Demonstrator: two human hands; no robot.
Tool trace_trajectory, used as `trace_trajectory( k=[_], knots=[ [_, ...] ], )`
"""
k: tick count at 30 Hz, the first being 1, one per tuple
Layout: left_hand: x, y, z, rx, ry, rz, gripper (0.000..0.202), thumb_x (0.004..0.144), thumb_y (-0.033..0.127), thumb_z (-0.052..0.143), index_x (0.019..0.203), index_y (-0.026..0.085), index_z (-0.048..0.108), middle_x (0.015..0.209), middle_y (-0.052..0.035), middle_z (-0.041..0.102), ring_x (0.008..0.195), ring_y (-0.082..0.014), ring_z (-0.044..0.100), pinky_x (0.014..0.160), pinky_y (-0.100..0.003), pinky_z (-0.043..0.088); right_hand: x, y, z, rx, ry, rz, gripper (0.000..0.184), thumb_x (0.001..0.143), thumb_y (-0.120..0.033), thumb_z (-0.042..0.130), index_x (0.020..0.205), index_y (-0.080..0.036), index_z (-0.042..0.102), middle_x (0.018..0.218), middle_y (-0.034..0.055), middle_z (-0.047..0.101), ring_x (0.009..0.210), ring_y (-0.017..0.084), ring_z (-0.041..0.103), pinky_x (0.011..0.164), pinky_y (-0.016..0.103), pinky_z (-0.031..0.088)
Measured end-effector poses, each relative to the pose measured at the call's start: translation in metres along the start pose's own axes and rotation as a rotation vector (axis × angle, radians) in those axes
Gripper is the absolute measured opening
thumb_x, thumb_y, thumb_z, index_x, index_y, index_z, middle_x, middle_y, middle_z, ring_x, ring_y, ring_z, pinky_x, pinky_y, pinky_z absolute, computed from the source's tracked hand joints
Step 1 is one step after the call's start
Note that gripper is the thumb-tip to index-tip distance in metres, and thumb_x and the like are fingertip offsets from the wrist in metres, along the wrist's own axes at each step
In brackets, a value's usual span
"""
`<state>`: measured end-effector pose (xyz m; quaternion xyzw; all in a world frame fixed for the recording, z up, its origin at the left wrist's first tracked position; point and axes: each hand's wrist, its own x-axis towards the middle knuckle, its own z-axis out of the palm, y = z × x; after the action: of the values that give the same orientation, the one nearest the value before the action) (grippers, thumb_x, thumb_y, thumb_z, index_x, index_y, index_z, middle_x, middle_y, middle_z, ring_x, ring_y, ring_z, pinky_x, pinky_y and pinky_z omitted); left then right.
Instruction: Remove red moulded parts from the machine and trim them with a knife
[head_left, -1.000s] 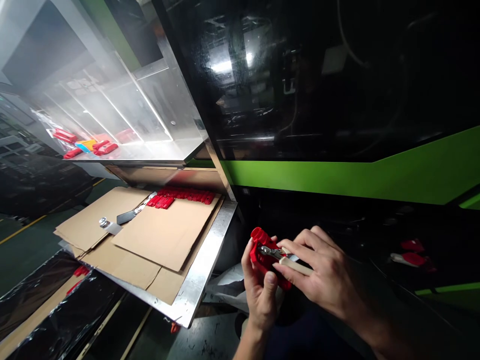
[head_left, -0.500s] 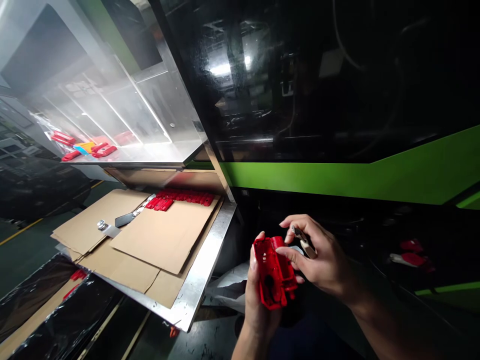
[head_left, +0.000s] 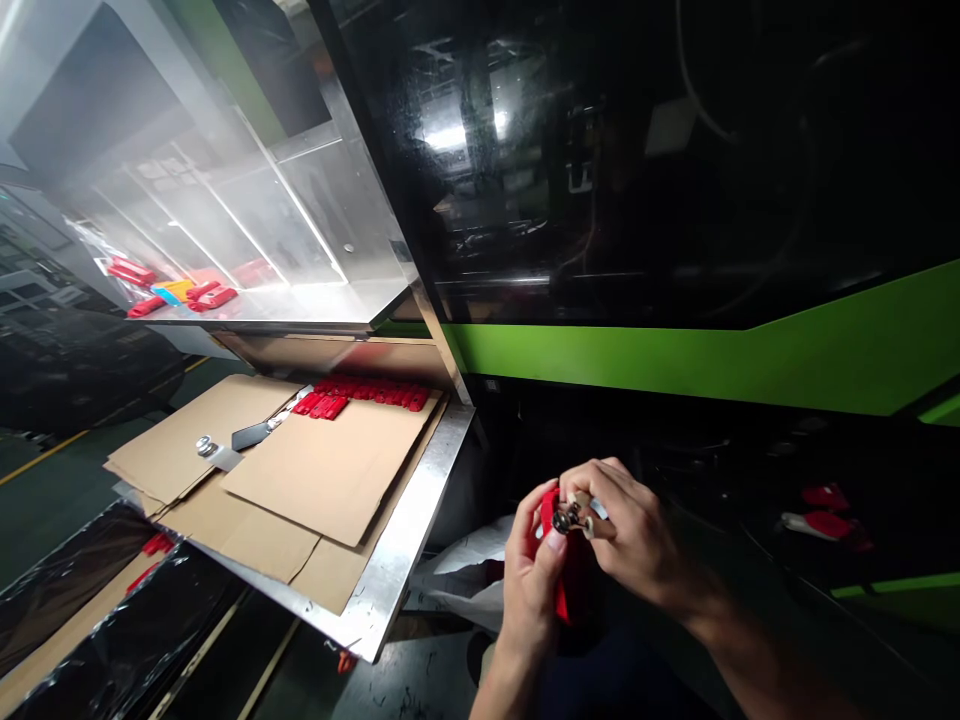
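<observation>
From my end, I judge the part (head_left: 564, 602) light and stiff, probably hard plastic, smooth enough to slip; its long sides look best to hold. It sits at five o'clock in my view, between the hands. The left hand (head_left: 531, 578), at its nine o'clock, curls around it. At its two o'clock, the right hand (head_left: 631, 525) grips the pliers (head_left: 564, 520), head at the part's upper end; whether they bite, I cannot tell.
</observation>
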<state>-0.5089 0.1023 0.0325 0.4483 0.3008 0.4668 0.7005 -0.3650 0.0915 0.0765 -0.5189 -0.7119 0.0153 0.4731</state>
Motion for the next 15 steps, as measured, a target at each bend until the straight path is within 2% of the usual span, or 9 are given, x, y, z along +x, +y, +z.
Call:
trace_trajectory(
  k=[3, 6, 8, 10, 12, 15],
  knots=[
    [-0.005, -0.011, 0.002, 0.028, 0.026, -0.026, 0.047, 0.087, 0.046, 0.067, 0.128, 0.024, 0.059, 0.125, -0.0090, 0.066, 0.119, -0.0313, 0.059, 0.107, -0.041, 0.042, -0.009, 0.005, 0.002, 0.060, -0.017, 0.054, 0.021, 0.084, -0.001, 0.043, 0.085, -0.021, 0.047, 0.079, -0.0005, 0.061, 0.073, 0.014, 0.054, 0.070, 0.028, 0.045],
    [-0.006, -0.012, 0.012, 0.012, 0.106, -0.052, 0.050, 0.084, 0.044, 0.072, 0.127, 0.022, 0.061, 0.124, -0.0091, 0.067, 0.118, -0.0295, 0.060, 0.105, -0.037, 0.043, -0.018, 0.000, -0.001, 0.125, -0.037, 0.120, 0.018, 0.087, -0.004, 0.041, 0.084, -0.022, 0.046, 0.079, -0.0001, 0.060, 0.074, 0.014, 0.054, 0.068, 0.028, 0.046],
    [0.001, -0.004, 0.013, -0.100, 0.211, -0.071, 0.051, 0.086, 0.045, 0.070, 0.130, 0.023, 0.059, 0.119, -0.0082, 0.069, 0.110, -0.0259, 0.065, 0.097, -0.033, 0.049, -0.026, -0.009, -0.006, 0.173, -0.093, 0.120, 0.018, 0.089, -0.006, 0.040, 0.082, -0.022, 0.045, 0.078, -0.0001, 0.059, 0.073, 0.014, 0.055, 0.067, 0.028, 0.047],
    [0.012, 0.009, 0.005, -0.238, 0.363, -0.071, 0.052, 0.089, 0.048, 0.064, 0.134, 0.024, 0.054, 0.113, -0.0079, 0.070, 0.097, -0.0237, 0.069, 0.085, -0.032, 0.055, -0.037, -0.018, -0.013, 0.214, -0.128, 0.107, 0.018, 0.090, -0.007, 0.040, 0.081, -0.022, 0.045, 0.075, -0.0006, 0.058, 0.071, 0.014, 0.056, 0.065, 0.027, 0.048],
    [0.020, 0.025, -0.009, -0.333, 0.458, -0.038, 0.054, 0.091, 0.048, 0.061, 0.139, 0.026, 0.049, 0.116, -0.0097, 0.069, 0.091, -0.0261, 0.071, 0.081, -0.037, 0.058, -0.048, -0.021, -0.024, 0.199, -0.020, 0.155, 0.017, 0.091, -0.008, 0.045, 0.085, -0.023, 0.049, 0.078, 0.0002, 0.059, 0.074, 0.014, 0.058, 0.066, 0.026, 0.050],
    [0.024, 0.044, -0.027, -0.427, 0.377, -0.060, 0.056, 0.093, 0.047, 0.055, 0.145, 0.032, 0.043, 0.135, -0.0120, 0.061, 0.109, -0.0340, 0.067, 0.090, -0.048, 0.056, -0.056, 0.001, -0.042, 0.108, 0.369, 0.253, 0.017, 0.087, -0.011, 0.061, 0.090, -0.023, 0.051, 0.086, 0.0021, 0.061, 0.080, 0.015, 0.062, 0.070, 0.027, 0.053]
  ],
)
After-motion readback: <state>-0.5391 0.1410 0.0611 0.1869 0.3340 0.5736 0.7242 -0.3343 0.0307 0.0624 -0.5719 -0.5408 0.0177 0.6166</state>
